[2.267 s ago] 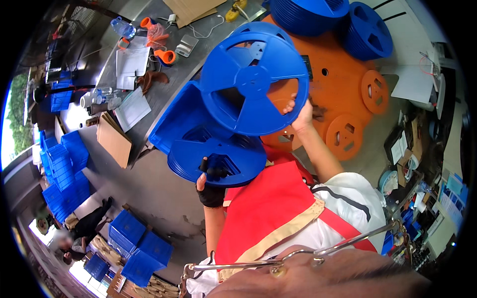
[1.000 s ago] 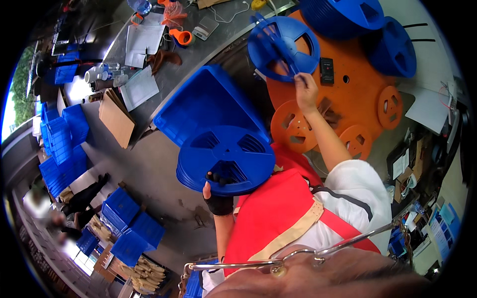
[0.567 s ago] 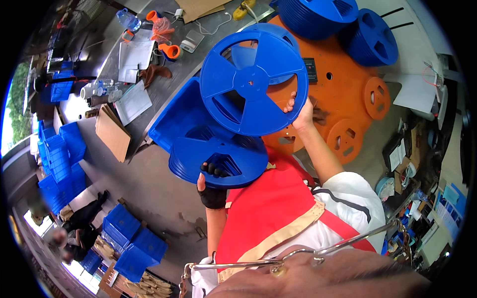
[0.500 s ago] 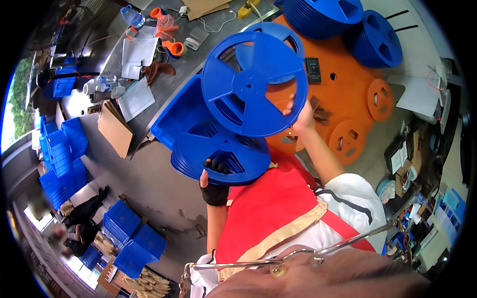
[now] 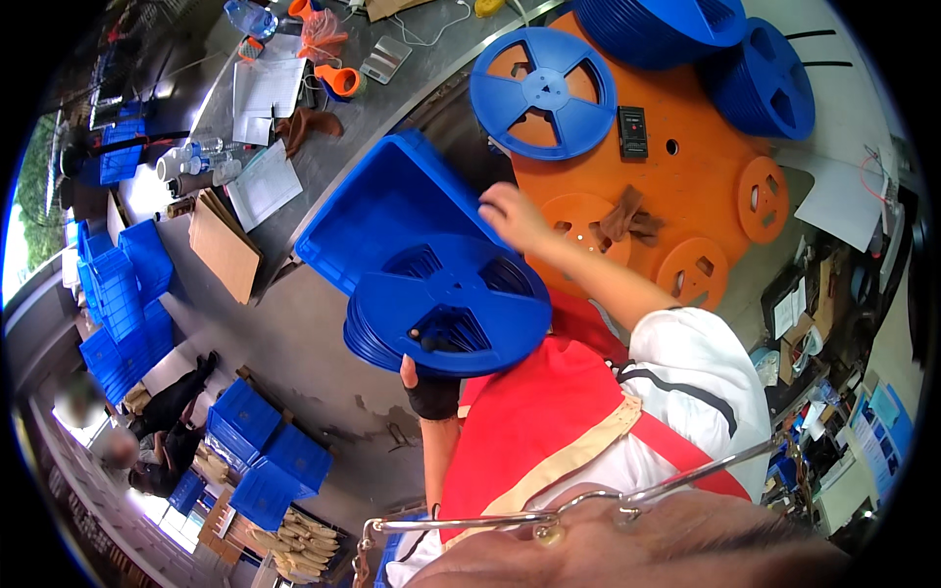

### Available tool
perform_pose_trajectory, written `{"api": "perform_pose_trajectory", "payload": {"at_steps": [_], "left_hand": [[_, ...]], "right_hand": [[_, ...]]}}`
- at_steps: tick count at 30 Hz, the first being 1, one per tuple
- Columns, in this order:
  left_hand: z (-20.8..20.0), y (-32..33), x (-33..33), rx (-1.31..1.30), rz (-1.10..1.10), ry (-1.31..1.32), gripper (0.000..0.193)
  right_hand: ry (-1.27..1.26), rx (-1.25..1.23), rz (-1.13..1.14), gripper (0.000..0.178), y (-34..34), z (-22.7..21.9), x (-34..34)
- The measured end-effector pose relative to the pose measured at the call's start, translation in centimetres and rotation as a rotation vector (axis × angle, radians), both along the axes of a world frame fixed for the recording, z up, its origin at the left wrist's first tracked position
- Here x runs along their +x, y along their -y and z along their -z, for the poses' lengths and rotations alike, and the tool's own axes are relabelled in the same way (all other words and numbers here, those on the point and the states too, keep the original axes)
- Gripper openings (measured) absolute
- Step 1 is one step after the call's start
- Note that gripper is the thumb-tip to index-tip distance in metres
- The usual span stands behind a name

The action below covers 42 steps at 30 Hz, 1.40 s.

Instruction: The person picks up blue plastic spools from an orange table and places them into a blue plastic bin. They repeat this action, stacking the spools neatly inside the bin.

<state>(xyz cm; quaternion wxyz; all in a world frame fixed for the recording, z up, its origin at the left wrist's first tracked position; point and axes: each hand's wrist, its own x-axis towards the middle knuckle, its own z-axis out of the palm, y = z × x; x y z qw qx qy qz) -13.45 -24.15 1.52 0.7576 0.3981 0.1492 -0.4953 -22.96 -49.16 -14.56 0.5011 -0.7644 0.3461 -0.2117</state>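
Hands apart. Our gloved left hand (image 5: 429, 392) clamps stacked blue reels (image 5: 520, 302), partly hiding the inside of the blue bin (image 5: 387, 186); our right hand (image 5: 508, 214), loosely curled, hangs free near its rim.

No readable lettering, apparently, at this size.

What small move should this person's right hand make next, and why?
Probably reach for the top reel. The right hand looks empty and hovers near it, while the left hand steadies the stack, fingers hooked in a cutout. Another reel already lies on the orange table, which suggests that reels go there singly.
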Motion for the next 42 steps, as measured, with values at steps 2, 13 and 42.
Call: {"api": "perform_pose_trajectory", "payload": {"at_steps": [2, 13, 42], "left_hand": [[-0.3, -0.2, -0.3, 0.003, -0.031, 0.006, 0.037], [-1.4, -2.2, 0.3, 0.038, -0.198, 0.018, 0.034], [1.6, 1.2, 0.4, -0.021, 0.117, 0.017, 0.055]], "right_hand": [[-0.354, -0.081, 0.075, 0.046, 3.3, 5.7, -1.2], [-0.679, -0.285, 0.111, 0.041, 8.2, 8.9, -3.1], [0.366, -0.092, -0.419, 0.028, -8.4, -13.2, -1.0]]}}
